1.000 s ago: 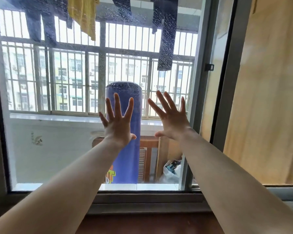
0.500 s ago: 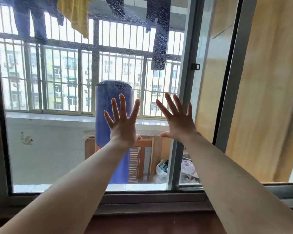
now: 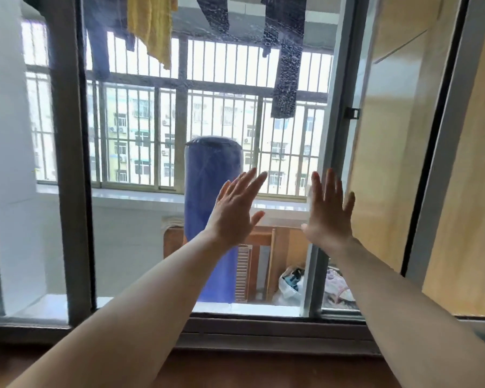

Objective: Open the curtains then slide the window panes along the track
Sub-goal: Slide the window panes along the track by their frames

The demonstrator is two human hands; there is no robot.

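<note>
A sliding glass pane point(image 3: 140, 247) with a dusty surface fills the middle of the window. Its right frame edge point(image 3: 329, 191) stands well left of the outer window frame point(image 3: 437, 163), leaving an open gap between them. My left hand point(image 3: 233, 214) lies flat on the glass, fingers spread and tilted to the right. My right hand point(image 3: 329, 217) is flat near the pane's right frame edge. Neither hand holds anything. A yellow curtain point(image 3: 476, 191) hangs at the far right. The track point(image 3: 263, 329) runs along the sill.
A second pane's dark frame post point(image 3: 70, 177) stands at the left. Outside, a blue punching bag point(image 3: 210, 191), hanging laundry point(image 3: 151, 26), metal bars point(image 3: 151, 135), a wooden rack point(image 3: 266, 264) and bags fill the balcony. A wooden sill lies below.
The pane has slid left with both hands on it, widening the gap on the right. The left frame post has come into view. The fingers now tilt right.
</note>
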